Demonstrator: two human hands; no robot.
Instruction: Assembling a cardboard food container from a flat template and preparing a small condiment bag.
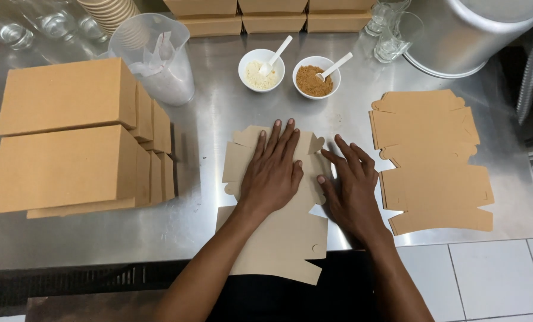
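Observation:
A flat brown cardboard box blank (284, 238) lies on the steel counter (213, 119) in front of me, its near end hanging over the counter edge. My left hand (272, 170) presses flat on the blank's far half, fingers spread. My right hand (351, 185) rests palm down at the blank's right edge, fingers apart, partly on the counter. Neither hand grips anything.
A pile of flat box blanks (433, 161) lies to the right. Stacks of folded brown boxes (70, 137) stand at left. Behind are a clear plastic jug (156, 56), two white bowls with spoons, one of pale powder (260, 71), one of brown powder (315, 79), glasses and a metal pot (469, 30).

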